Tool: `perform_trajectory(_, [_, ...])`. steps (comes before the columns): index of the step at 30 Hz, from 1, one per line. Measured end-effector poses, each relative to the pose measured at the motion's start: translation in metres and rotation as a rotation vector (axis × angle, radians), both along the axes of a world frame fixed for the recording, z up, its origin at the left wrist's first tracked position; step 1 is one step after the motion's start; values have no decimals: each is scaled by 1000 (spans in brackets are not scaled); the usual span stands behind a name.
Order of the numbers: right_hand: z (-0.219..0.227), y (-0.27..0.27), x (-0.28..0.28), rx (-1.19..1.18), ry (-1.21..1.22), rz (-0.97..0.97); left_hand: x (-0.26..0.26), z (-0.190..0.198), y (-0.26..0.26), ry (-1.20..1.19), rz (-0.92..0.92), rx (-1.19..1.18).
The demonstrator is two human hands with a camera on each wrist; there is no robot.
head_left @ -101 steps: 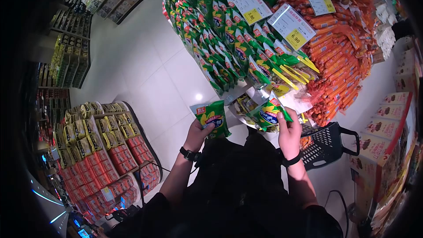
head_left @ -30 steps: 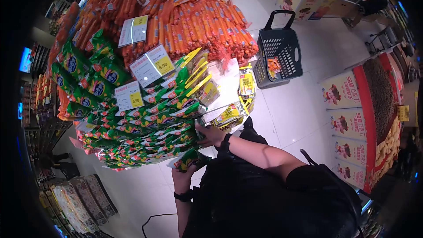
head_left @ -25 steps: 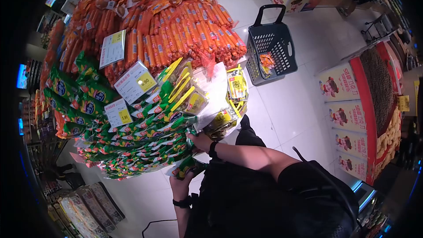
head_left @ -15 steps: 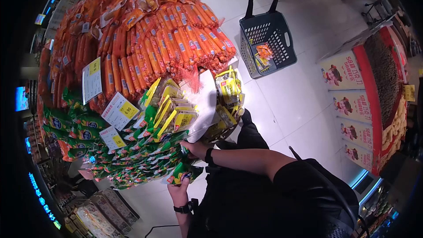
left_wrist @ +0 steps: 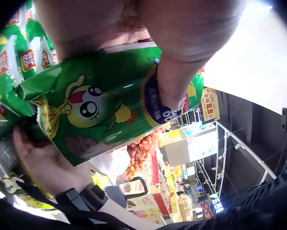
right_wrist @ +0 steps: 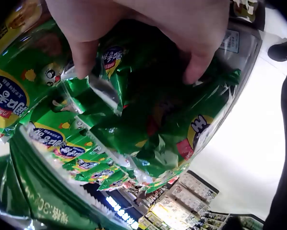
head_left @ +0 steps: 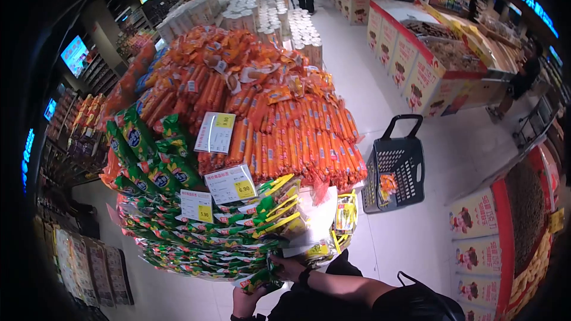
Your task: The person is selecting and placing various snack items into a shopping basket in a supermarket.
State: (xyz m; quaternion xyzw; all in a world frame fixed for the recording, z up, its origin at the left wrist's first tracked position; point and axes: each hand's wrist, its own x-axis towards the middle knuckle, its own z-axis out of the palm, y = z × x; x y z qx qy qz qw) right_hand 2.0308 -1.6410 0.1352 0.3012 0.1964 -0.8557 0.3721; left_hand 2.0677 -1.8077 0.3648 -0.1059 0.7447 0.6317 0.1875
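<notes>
My left hand (head_left: 244,304) holds a green sausage bag (left_wrist: 102,103) with a cartoon corn face. In the left wrist view the thumb presses across its printed front, and the rest of the fingers lie behind. Beside it, at the right end of the stacked green bags (head_left: 205,249), is my right hand (head_left: 289,268). The right wrist view shows this hand's fingers (right_wrist: 85,60) curled down over a dark green bag (right_wrist: 148,103) within the pile, its middle in shadow.
Orange sausages (head_left: 297,142) are heaped behind the green bags, with price cards (head_left: 231,184) between. Yellow-edged packs (head_left: 346,214) hang at the display's right corner. A dark basket (head_left: 394,172) holding a few packs stands on the floor. Red-and-white boxes (head_left: 476,232) form another stand at right.
At first each hand held a green bag before the body; now my right hand is at the stack. The view has turned to the display and, lately, tilted up. The left hand keeps its bag.
</notes>
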Motion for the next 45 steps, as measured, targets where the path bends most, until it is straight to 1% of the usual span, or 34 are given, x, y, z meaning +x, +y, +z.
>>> perform_trajectory(1, [-15,-2,-1,-62,50,-11,1,1,-4,-1,25,68])
perform_trajectory(2, [-7,-2,-2,-128,92,-22,4,2,-9,-8,45,133])
perform_trajectory(4, [4,12,-4,67,130,89,6,-7,-24,17,11,183])
perform_trajectory(6, [8,23,0,214,134,177,10,-10,-36,26,-13,230])
perform_trajectory(7, [24,26,3,336,152,203,11,-9,-40,24,-21,254])
perform_trajectory(8, [41,33,10,427,107,226,10,-8,-43,22,-29,278])
perform_trajectory(9, [46,43,14,451,105,268,10,-7,-45,24,-51,265])
perform_trajectory(10, [55,52,21,470,99,311,11,-14,-53,-13,-107,328])
perform_trajectory(12, [85,66,39,741,235,326,5,-20,-55,14,-192,437])
perform_trajectory(14, [105,78,64,985,603,329,1,-44,-62,5,-327,352])
perform_trajectory(15, [145,73,69,905,674,228,-7,-30,-61,-55,-466,349])
perform_trajectory(16, [182,77,70,714,654,309,-10,-15,-60,-26,-546,282])
perform_trajectory(17, [226,75,70,673,672,398,-11,-29,-57,142,-635,240])
perform_trajectory(18, [260,69,76,626,691,479,-11,-35,-55,108,-700,259])
perform_trajectory(19, [277,59,88,593,677,519,-15,-26,-55,189,-796,181])
perform_trajectory(20, [286,53,85,578,697,551,-16,-24,-55,191,-863,224])
perform_trajectory(21, [288,49,84,760,772,670,-9,-63,-51,283,-929,146])
perform_trajectory(22, [274,42,91,928,834,620,-7,-64,-51,264,-956,126])
perform_trajectory(24, [261,31,98,1025,584,584,-4,-61,-48,188,-981,70])
perform_trajectory(26, [244,27,100,1245,688,585,3,-67,-54,327,-860,28])
perform_trajectory(27, [243,21,101,1351,738,583,7,-65,-59,390,-799,6])
perform_trajectory(28, [242,17,101,1413,692,568,4,-63,-66,339,-795,28])
perform_trajectory(30, [244,7,101,1532,595,535,9,-58,-83,319,-708,-19])
perform_trajectory(31, [230,7,105,1509,593,408,15,-66,-91,330,-656,-42])
perform_trajectory(34, [222,-2,100,1689,704,515,19,-61,-117,56,-708,57])
perform_trajectory(35, [222,-5,98,1730,752,554,22,-70,-121,-5,-732,87])
perform_trajectory(38, [228,-7,94,1818,767,576,28,-78,-121,-94,-701,182])
perform_trajectory(39, [227,-8,95,1855,849,566,30,-88,-118,-74,-699,198])
perform_trajectory(40, [221,-10,94,1863,844,618,31,-99,-114,-65,-709,194])
perform_trajectory(42, [214,-24,87,1787,852,581,31,-110,-104,-113,-670,231])
perform_trajectory(44, [184,-41,80,1781,862,510,30,-128,-98,-93,-674,202])
perform_trajectory(45, [162,-48,76,1773,849,464,30,-133,-97,-73,-680,177])
